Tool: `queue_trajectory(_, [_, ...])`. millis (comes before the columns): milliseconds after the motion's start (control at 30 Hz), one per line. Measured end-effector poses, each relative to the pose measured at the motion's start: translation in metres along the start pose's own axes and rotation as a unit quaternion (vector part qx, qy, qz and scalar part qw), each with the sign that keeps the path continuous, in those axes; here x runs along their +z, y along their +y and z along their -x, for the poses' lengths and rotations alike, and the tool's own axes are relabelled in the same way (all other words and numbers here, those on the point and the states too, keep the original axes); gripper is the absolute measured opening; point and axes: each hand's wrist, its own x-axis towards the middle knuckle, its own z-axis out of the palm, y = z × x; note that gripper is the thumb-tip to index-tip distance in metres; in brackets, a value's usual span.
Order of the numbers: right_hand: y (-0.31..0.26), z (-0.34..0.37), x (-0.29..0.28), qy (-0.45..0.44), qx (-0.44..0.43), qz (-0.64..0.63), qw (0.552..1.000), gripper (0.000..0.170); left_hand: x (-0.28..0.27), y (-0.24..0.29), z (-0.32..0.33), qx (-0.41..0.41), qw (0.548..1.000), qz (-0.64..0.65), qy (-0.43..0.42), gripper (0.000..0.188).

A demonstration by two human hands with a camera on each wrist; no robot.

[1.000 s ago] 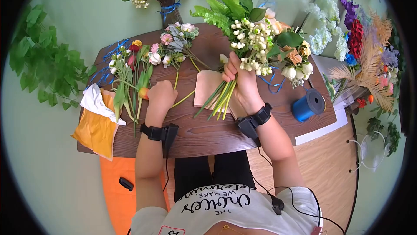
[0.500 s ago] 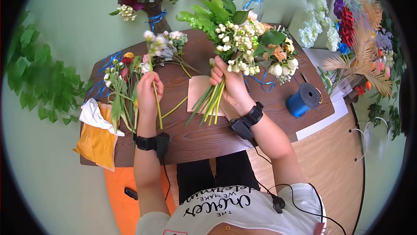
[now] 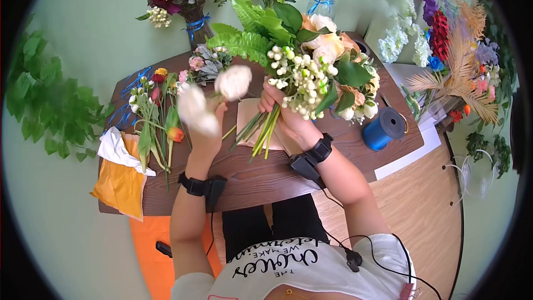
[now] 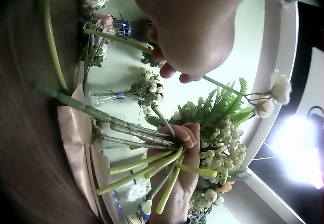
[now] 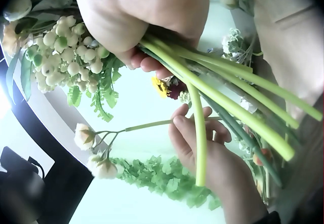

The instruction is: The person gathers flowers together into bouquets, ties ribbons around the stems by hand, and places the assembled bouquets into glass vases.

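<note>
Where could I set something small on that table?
Try the front of the table between the left wristband and right wristband, short of the beige paper. Another bare patch lies between the right forearm and blue spool. Its left is crowded with loose flowers and a yellow envelope.

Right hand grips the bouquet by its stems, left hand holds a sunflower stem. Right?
One error: the left hand holds a white-flowered stem, not a sunflower, as the right wrist view shows. The right hand does grip the bouquet by its stems.
</note>
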Motion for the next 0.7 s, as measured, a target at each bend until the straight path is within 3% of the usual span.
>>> queue_trajectory(33, [-0.001, 0.001, 0.001, -0.005, -0.004, -0.001, 1.0, 0.01, -0.007, 0.012, -0.001, -0.081, 0.994, 0.053, -0.042, 0.013])
queue_trajectory(200, [0.001, -0.001, -0.002, -0.001, 0.004, -0.012, 1.0, 0.009, -0.003, 0.008, 0.002, -0.077, 0.994, 0.072, -0.029, 0.015])
queue_trajectory(333, [-0.001, 0.001, -0.001, -0.007, -0.009, 0.02, 1.0, 0.01, -0.005, 0.013, 0.001, -0.224, 0.942, 0.244, -0.056, 0.023])
queue_trajectory(533, [0.001, 0.003, 0.0, -0.04, -0.02, 0.049, 0.998, 0.014, -0.007, 0.027, 0.006, -0.154, 0.968, 0.193, -0.052, 0.017])
queue_trajectory(633, [0.004, 0.005, 0.003, -0.025, -0.022, 0.024, 0.999, 0.014, 0.0, 0.029, 0.02, -0.124, 0.955, 0.26, 0.076, 0.015])
queue_trajectory(700, [0.006, 0.004, 0.001, -0.015, -0.022, 0.022, 0.999, 0.014, 0.001, 0.028, 0.026, -0.065, 0.952, 0.285, 0.092, 0.013])
